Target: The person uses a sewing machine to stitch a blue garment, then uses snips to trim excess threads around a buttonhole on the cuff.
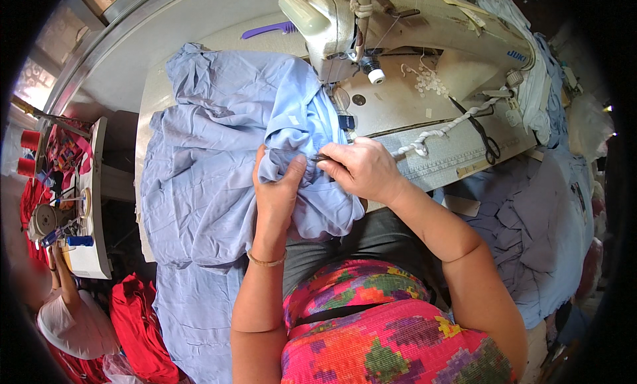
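Note:
A light blue cloth garment (199, 165) lies bunched over the left of the sewing table and hangs down past its front edge. My left hand (277, 188) is closed on a gathered fold of it, the thumb on top. Beside that thumb, my right hand (365, 168) pinches a small dark, thin object (320, 157) against the cloth; its kind is too small to tell. The fingers of my right hand are curled, so part of what they hold is hidden. Just beyond both hands stands the head of a sewing machine (325, 36), its needle area near the garment's far edge.
Black scissors (490, 145) and a twisted white cord (431, 137) lie on the table at right, near small white pieces (431, 84). A purple comb (269, 30) lies behind. More blue cloth (531, 218) is heaped at right. At left, another person (76, 321) sits by a second machine table.

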Motion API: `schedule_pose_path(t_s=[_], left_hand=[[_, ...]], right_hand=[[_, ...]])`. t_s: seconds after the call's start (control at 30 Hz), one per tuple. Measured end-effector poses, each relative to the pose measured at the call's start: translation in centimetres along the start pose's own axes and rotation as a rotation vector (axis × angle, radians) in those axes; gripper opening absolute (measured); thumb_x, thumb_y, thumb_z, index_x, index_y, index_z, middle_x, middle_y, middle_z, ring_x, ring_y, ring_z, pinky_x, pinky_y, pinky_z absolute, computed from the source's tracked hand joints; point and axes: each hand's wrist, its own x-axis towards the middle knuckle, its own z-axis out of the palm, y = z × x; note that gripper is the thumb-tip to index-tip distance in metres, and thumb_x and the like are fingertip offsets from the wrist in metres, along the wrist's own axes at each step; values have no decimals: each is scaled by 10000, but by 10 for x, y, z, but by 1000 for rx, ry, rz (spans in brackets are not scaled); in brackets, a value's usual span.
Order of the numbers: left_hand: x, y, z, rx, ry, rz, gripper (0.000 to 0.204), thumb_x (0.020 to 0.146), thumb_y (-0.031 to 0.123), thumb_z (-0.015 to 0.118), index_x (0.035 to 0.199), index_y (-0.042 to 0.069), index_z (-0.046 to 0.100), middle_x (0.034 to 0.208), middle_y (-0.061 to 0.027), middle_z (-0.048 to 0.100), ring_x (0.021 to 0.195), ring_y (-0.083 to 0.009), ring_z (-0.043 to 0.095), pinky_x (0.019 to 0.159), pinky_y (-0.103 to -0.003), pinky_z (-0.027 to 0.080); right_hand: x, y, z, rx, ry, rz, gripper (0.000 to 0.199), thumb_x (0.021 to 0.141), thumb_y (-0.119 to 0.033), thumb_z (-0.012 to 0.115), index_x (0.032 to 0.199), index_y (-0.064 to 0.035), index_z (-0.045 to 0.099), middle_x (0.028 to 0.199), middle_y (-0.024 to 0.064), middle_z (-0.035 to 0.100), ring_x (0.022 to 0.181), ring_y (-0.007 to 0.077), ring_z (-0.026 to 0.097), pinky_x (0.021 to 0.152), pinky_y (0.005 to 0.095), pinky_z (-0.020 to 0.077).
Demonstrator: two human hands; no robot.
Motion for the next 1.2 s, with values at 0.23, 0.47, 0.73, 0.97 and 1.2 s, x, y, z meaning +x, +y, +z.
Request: schedule_pose_path(t_s=[0.23,0.47,0.73,0.97,1.2], left_hand=[[-1,3,3,-7,6,28,301,818,17,659,1093,16,537,958,-14,596,842,-89,545,752,-234,449],[-3,4,3,40,-8,14,326,813,3,655,1115,17,533,971,-19,602,853,-93,551,762,-236,453],[-3,2,4,-58,34,-18,355,813,10,664,1140,18,526,1002,-29,601,882,-106,558,787,-241,453],[-2,6,5,-37,37,-13,349,811,30,669,1131,16,529,1007,-34,602,888,-115,559,799,-252,450],[-3,7,2,34,42,5,304,824,63,669,1091,14,534,934,-15,593,828,-96,536,757,-239,439]], right_hand=[[1,2,0,39,-21,40,171,823,-265,656,880,-107,625,664,90,623,591,306,594,551,390,452],[5,-5,2,-24,78,-131,177,836,-267,627,814,-106,556,599,74,546,555,281,585,543,385,455],[3,-2,2,80,63,-37,180,816,-253,673,828,-87,604,650,79,604,557,277,571,545,363,429],[0,6,-7,-33,97,104,173,851,-220,628,963,-88,615,760,92,642,657,293,598,617,367,443],[-12,42,-33,-521,-41,290,283,863,-193,567,1139,-146,607,921,96,618,794,263,604,758,371,428]])
